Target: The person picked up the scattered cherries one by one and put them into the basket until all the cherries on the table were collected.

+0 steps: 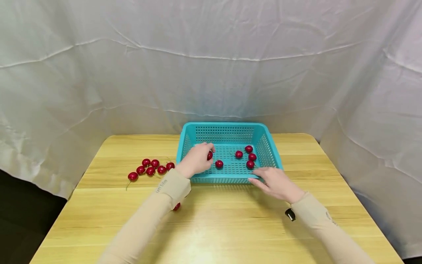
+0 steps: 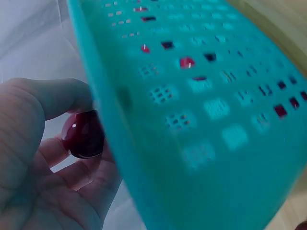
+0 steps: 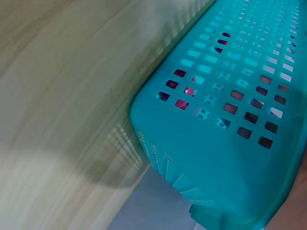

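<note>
A turquoise perforated basket (image 1: 227,179) stands at the back of the table. My left hand (image 1: 196,159) is over its left front part, pinching a dark red cherry (image 1: 210,155). In the left wrist view, thumb and fingers surround that cherry (image 2: 82,136) beside the basket rim (image 2: 112,143). The right hand (image 1: 277,183) holds the basket's front right rim, fingers inside and thumb outside. Several cherries lie on the basket floor, one (image 1: 219,164) near the left hand and others (image 1: 252,157) toward the right. The right wrist view shows mostly the basket's outer wall (image 3: 192,139).
Left of the basket, several stemmed cherries (image 1: 150,171) lie on the wooden table (image 1: 224,227). Another cherry (image 1: 177,206) sits beside the left forearm, partly covered by it. A pale curtain (image 1: 211,80) hangs behind the table and along its sides.
</note>
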Demonstrator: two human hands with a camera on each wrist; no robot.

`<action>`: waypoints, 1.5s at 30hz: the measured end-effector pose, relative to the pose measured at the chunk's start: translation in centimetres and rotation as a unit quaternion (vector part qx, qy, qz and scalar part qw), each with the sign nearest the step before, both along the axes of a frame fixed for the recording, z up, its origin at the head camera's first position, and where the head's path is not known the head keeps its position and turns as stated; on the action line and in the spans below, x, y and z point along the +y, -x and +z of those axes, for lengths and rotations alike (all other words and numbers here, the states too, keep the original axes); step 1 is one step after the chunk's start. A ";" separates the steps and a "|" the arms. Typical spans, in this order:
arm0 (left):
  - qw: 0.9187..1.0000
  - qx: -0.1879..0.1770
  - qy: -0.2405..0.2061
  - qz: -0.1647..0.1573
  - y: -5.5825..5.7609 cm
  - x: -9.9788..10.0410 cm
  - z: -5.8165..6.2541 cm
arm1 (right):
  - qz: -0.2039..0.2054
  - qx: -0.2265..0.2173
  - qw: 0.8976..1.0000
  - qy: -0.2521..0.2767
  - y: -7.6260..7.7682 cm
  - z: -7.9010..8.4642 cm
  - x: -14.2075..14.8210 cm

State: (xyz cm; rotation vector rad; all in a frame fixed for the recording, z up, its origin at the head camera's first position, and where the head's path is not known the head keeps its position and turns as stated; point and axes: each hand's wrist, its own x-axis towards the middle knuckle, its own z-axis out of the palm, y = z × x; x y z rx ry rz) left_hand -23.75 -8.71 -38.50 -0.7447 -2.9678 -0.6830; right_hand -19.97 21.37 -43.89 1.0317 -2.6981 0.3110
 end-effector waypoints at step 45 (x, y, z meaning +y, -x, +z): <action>0.999 -0.049 0.013 -0.018 0.1 3.6 -1.2 | -0.003 0.023 1.000 -0.015 1.1 0.2 -1.1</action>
